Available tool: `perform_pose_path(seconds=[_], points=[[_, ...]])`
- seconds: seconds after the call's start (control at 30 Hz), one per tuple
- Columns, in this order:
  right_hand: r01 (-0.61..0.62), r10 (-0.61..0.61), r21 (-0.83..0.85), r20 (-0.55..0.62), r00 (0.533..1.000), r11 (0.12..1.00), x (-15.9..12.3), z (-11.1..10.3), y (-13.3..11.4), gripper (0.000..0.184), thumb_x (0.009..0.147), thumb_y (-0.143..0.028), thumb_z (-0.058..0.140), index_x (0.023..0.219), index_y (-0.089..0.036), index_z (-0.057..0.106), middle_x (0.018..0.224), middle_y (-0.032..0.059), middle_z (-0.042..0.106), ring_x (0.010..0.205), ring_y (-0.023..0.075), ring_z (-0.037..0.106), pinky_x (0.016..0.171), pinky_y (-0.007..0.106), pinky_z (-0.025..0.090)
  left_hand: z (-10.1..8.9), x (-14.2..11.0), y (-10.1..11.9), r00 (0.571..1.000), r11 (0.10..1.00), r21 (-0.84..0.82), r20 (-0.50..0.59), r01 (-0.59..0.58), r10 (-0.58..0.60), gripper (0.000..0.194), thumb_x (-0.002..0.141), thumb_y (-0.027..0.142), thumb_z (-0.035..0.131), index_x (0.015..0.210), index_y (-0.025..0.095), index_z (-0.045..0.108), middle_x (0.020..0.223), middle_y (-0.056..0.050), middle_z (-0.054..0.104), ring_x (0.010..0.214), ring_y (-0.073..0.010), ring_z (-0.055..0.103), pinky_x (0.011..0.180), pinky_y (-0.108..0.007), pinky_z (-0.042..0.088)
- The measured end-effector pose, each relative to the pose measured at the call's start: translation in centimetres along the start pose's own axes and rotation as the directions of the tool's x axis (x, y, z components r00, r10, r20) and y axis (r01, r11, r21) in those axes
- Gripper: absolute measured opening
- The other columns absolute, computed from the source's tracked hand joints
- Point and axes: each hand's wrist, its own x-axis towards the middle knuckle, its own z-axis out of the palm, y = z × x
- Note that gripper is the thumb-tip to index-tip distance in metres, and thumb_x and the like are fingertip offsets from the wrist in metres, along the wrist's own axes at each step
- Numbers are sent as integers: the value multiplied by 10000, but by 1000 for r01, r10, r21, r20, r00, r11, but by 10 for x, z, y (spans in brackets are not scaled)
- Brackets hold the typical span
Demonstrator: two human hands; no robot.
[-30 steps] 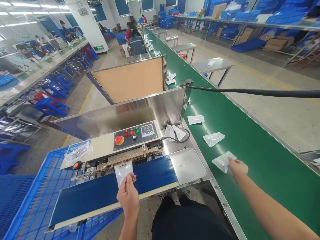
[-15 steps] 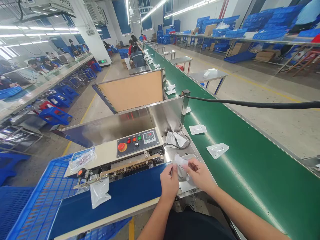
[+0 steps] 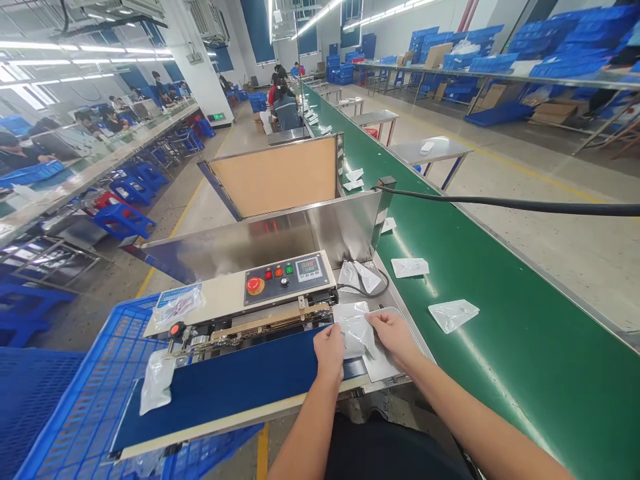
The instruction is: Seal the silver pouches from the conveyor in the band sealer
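Between my two hands is a white plastic pouch, its top edge close to the inlet end of a band sealing machine. My left hand pinches the pouch's left side, over the end of the blue belt. On the other side my right hand pinches its right edge with thumb and fingers. Another pouch hangs from the sealer's far left end, lying over the belt. Two more pouches rest on the metal plate behind my hands, beside a black cable.
A green conveyor runs along my right, with several white pouches spaced on it. At the left, a blue basket stands under the belt's end. A thick black cable crosses above the conveyor. People sit farther off.
The pouch in my hands is now spread flatter and sits nearer the sealer's inlet. The other pouch has travelled left along the sealer to its end. The view has shifted slightly.
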Motion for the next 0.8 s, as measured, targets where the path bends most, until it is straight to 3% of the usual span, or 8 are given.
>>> perform_pose_path(seconds=[0.13, 0.23, 0.37, 0.47, 0.57, 0.67, 0.73, 0.8], points=[[-34, 34, -15, 44, 998, 999, 13, 25, 0, 402, 720, -532, 836, 616, -196, 643, 505, -19, 557, 450, 106, 475, 439, 231, 395, -16, 13, -1, 996, 995, -77, -51, 70, -74, 393, 721, 542, 788, 625, 180, 670, 509, 57, 453, 503, -134, 463, 524, -270, 394], [-62, 63, -11, 123, 990, 998, 13, 47, -3, 426, 747, -504, 840, 564, -215, 586, 496, -22, 551, 454, 105, 484, 465, 240, 464, -36, 14, 0, 990, 988, -119, -89, 94, -105, 394, 695, 554, 796, 669, 177, 687, 509, 63, 450, 488, -131, 452, 512, -270, 378], [-118, 108, 32, 225, 968, 993, 3, 76, -4, 381, 772, -463, 850, 587, -206, 638, 544, -9, 610, 507, 123, 563, 561, 276, 574, -63, 17, 1, 984, 984, -147, -135, 100, -120, 436, 690, 564, 784, 811, 146, 761, 653, -3, 639, 578, -167, 579, 570, -294, 464], [-114, 105, 15, 289, 952, 993, -4, 74, -8, 272, 794, -439, 846, 726, -189, 763, 709, 48, 749, 641, 182, 688, 642, 327, 622, -86, 22, 5, 971, 984, -141, -198, 109, -136, 435, 705, 521, 780, 907, 135, 786, 760, -43, 722, 686, -212, 664, 626, -317, 521], [-75, 79, -28, 200, 977, 997, 7, 30, -14, 300, 808, -487, 842, 868, -195, 806, 803, 81, 788, 676, 216, 697, 614, 343, 591, -113, 21, 11, 944, 989, -66, -297, 129, -143, 386, 753, 452, 779, 988, 146, 802, 921, -87, 787, 875, -279, 741, 729, -359, 582], [-69, 45, -108, -208, 977, 992, 39, -50, -18, 388, 882, -556, 742, 992, -186, 785, 928, 130, 792, 771, 243, 701, 674, 357, 567, -141, 7, 15, 867, 977, 213, -486, -7, 112, 381, 843, 456, 729, 1097, 183, 810, 1228, -128, 785, 1166, -325, 726, 965, -421, 596], [-152, 51, -146, -535, 844, 978, 60, -109, -14, 402, 903, -480, 701, 1145, -163, 747, 1182, 212, 757, 1054, 309, 715, 858, 401, 569, -157, -8, 15, 761, 913, 389, -553, -125, 340, 421, 902, 505, 679, 1162, 196, 800, 1390, -145, 722, 1274, -324, 684, 1091, -446, 553], [-289, 80, -159, -739, 669, 944, 74, -162, -2, 498, 850, -434, 731, 1247, -136, 699, 1358, 314, 641, 1279, 406, 629, 966, 501, 530, -167, -23, 13, 690, 873, 454, -574, -180, 441, 457, 936, 546, 649, 1194, 195, 787, 1440, -154, 686, 1273, -319, 681, 1114, -464, 548]])
